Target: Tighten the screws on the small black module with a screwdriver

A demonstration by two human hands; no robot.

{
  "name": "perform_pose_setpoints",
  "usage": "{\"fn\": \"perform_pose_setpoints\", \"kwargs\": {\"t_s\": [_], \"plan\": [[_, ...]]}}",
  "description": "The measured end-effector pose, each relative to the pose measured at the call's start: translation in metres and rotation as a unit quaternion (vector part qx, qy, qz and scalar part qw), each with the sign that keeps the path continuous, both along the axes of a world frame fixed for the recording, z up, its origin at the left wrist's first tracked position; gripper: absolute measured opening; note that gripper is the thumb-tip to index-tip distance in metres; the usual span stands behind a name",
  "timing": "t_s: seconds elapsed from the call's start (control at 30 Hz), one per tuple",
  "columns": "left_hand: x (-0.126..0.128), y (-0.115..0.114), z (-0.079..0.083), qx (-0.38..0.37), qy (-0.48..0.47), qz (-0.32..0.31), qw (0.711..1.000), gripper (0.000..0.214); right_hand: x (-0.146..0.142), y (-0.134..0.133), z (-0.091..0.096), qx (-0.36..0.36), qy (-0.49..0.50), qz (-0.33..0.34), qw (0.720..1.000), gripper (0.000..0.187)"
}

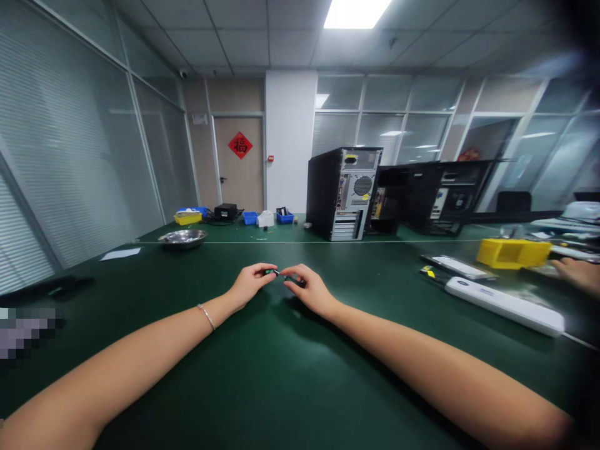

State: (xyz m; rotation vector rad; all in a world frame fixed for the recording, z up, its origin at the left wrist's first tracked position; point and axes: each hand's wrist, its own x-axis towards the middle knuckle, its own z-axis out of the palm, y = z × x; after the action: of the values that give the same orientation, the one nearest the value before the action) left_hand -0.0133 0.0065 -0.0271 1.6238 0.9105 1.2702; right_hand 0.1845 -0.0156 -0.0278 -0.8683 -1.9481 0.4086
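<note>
Both my arms reach out over a dark green table [262, 375]. My left hand [248, 284] and my right hand [309, 289] meet near the table's middle, fingertips pinched together. Between them they hold a small dark part [281, 275], too small to name; its left end shows a bit of green. A thin bracelet [206, 316] sits on my left wrist.
A black computer tower [344, 192] stands behind, more open cases to its right. A steel bowl [182, 237] lies at the left, a white power strip [504, 304] and yellow bin [513, 252] at the right. Another person's hand [579, 272] shows at the right edge.
</note>
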Motion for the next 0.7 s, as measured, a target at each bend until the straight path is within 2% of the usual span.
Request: {"fn": "perform_pose_setpoints", "kwargs": {"t_s": [0.2, 0.37, 0.53, 0.6, 0.7], "plan": [[-0.0016, 0.0002, -0.0008, 0.006, 0.006, 0.003, 1.000, 0.031, 0.0003, 0.0014, -0.0014, -0.004, -0.004, -0.006, 1.000, 0.025], [-0.0010, -0.0022, 0.0020, 0.058, 0.078, -0.004, 0.995, 0.025, 0.0018, 0.0036, -0.0032, 0.001, -0.024, -0.014, 1.000, 0.028], [0.0003, -0.0053, 0.0047, 0.113, 0.151, 0.027, 0.982, 0.022, 0.0026, 0.0037, -0.0047, 0.011, -0.049, -0.020, 0.999, 0.031], [0.0003, -0.0055, 0.0047, 0.102, 0.150, 0.020, 0.983, 0.022, 0.0026, 0.0030, -0.0046, 0.018, -0.058, -0.023, 0.998, 0.032], [-0.0004, -0.0044, 0.0038, 0.047, 0.109, -0.014, 0.993, 0.024, 0.0024, 0.0020, -0.0040, 0.025, -0.064, -0.024, 0.997, 0.033]]}}
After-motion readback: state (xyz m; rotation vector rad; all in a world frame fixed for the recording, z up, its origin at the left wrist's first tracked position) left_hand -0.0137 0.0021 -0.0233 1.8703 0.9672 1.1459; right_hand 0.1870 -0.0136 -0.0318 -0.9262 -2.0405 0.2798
